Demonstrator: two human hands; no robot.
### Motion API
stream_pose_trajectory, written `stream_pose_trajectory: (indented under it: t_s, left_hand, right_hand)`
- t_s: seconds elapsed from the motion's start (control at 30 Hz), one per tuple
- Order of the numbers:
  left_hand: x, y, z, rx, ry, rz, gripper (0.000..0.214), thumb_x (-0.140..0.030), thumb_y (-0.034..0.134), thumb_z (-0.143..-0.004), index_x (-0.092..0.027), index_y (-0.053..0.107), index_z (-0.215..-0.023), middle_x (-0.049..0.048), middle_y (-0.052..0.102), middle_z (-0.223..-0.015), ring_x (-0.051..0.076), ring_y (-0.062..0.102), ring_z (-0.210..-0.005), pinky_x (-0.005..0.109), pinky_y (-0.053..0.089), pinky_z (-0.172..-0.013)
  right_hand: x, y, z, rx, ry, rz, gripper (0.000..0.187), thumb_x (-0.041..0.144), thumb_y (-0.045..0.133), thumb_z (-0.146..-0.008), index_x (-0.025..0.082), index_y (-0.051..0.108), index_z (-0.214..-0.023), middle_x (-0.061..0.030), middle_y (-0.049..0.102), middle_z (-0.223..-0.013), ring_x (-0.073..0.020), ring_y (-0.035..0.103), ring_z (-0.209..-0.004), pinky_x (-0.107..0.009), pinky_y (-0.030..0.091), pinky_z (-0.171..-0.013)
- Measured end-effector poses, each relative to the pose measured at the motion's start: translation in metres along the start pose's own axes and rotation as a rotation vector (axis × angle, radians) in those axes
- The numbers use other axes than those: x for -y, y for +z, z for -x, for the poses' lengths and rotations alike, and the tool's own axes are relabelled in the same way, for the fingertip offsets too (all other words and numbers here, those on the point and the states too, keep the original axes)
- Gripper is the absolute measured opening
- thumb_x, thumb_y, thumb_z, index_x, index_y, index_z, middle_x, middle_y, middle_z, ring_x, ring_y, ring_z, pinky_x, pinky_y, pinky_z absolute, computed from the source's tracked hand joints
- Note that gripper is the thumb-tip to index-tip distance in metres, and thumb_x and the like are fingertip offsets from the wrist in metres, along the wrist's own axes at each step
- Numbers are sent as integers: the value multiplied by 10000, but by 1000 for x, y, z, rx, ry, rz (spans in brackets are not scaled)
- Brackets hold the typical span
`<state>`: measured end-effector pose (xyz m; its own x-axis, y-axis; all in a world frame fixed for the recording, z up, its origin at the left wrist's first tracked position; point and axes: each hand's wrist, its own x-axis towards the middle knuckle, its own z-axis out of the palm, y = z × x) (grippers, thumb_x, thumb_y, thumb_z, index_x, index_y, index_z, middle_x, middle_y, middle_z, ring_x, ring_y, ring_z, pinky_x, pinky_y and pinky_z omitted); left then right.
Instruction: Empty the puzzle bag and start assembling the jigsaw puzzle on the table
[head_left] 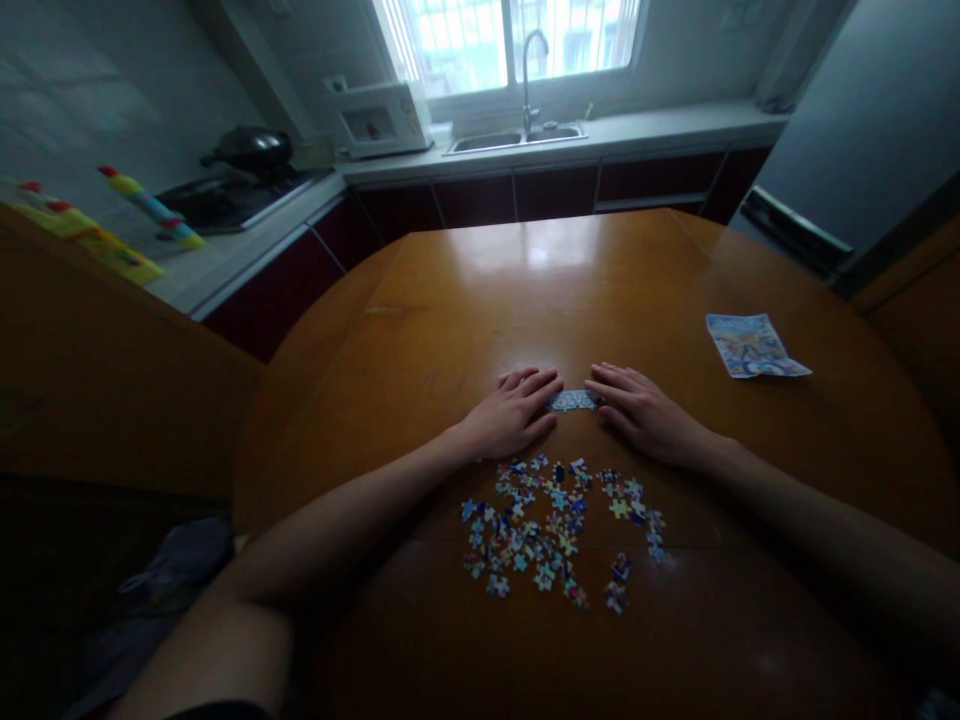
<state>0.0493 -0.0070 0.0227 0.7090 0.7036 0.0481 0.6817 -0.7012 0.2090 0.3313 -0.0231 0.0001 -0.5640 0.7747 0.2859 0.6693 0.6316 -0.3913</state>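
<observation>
A short strip of joined jigsaw puzzle pieces (574,400) lies flat on the wooden table (525,310). My left hand (516,412) rests at its left end, fingers stretched out and thumb apart. At the other end lies my right hand (639,408), its fingers extended too and the fingertips touching the strip. Both ends of the strip are partly hidden by my fingers. Nearer to me, below my hands, spreads a pile of loose jigsaw pieces (529,535) in mixed colours, with a few trailing off on the right.
A creased picture sheet (754,345) lies on the right of the table. Behind are a counter with a sink (517,140), a microwave (382,120), and a stove (232,195) bearing a dark pan (251,148). Yellow bottles (90,235) stand at far left.
</observation>
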Motion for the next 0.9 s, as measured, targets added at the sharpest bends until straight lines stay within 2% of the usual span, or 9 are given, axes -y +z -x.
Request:
stream_pose_trajectory:
  t_s: [0.23,0.9]
  left_hand:
    - [2,1,0,-10,8,11,573,-525,378,-1046,-274,368,-1561,49,360,-1630,296,303,-1484,508,270,-1214]
    - [0,0,0,-12,12,12,572,-514,398,-1039,-298,355,-1566,46,350,-1633,300,300,-1474,513,259,-1210]
  right_hand:
    - [1,-1,0,-41,10,-38,439,339,478,-1025,196,592,-1425,-148,511,-1536,-305,423,-1463,-573,365,-1199]
    - [-1,0,-1,-31,3,-38,461,329,519,-1001,263,569,-1454,-121,505,-1545,-333,430,-1453,-623,371,-1173]
